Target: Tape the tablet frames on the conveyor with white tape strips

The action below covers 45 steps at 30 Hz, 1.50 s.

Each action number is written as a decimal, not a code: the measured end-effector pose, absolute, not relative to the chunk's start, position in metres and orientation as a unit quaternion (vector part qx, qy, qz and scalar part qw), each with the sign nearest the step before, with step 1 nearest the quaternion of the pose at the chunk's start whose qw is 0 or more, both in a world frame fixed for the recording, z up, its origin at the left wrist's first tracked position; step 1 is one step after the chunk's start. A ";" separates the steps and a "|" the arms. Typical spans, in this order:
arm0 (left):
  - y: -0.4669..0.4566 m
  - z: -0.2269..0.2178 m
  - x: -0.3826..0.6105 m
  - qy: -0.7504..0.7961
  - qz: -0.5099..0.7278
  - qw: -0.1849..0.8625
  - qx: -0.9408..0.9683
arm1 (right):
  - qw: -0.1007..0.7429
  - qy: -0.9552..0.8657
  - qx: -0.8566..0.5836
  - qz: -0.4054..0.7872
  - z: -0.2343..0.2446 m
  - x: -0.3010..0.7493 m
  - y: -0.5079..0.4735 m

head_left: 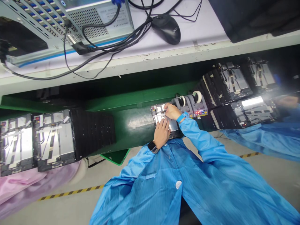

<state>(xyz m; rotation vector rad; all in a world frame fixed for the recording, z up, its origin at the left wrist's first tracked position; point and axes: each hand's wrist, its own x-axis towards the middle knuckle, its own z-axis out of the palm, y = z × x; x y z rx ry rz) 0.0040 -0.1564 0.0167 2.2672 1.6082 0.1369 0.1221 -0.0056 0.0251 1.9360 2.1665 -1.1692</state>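
An opened flat electronic device (pixel 161 116) lies on the green bench mat (pixel 138 122), showing metal plates and a dark frame. My left hand (pixel 161 132), with a black smartwatch (pixel 152 147) on its wrist, rests on the device with its fingers apart. My right hand (pixel 172 111), with a blue wrist strap (pixel 180 118), is pinched at the device's upper edge. Anything between its fingertips is too small to make out. A twin tape dispenser (pixel 189 105) stands just beyond my right hand.
Rows of similar opened devices (pixel 16 143) lie at left, beyond a black slotted rack (pixel 92 134), and more (pixel 234 84) at right. A co-worker's blue sleeve (pixel 264 137) is at right. A computer case (pixel 70 22), mouse (pixel 167 28) and cables occupy the shelf above.
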 end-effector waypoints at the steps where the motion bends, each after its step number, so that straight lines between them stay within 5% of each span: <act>1: -0.157 0.016 0.004 0.568 0.049 0.179 0.802 | 0.012 0.696 0.619 -0.364 0.026 0.121 -0.006; 10: -0.157 0.017 0.003 0.568 0.050 0.184 0.801 | 0.079 0.720 0.624 -0.293 0.039 0.108 -0.012; 18: -0.154 0.021 -0.004 0.565 0.073 0.193 0.799 | 0.039 0.692 0.675 -0.253 0.034 0.139 0.000; 24: -0.154 0.019 -0.019 0.642 0.092 0.168 0.742 | -0.184 0.602 0.717 -0.298 0.010 0.188 -0.049; 28: -0.159 0.016 -0.026 0.661 0.108 0.168 0.723 | -0.367 0.328 0.809 -0.321 -0.020 0.254 -0.098; 32: -0.156 0.014 -0.027 0.653 0.110 0.162 0.731 | -0.401 0.099 0.837 -0.358 -0.055 0.309 -0.116; 45: -0.152 0.012 -0.030 0.643 0.100 0.164 0.741 | -0.517 -0.007 0.765 -0.383 -0.107 0.325 -0.100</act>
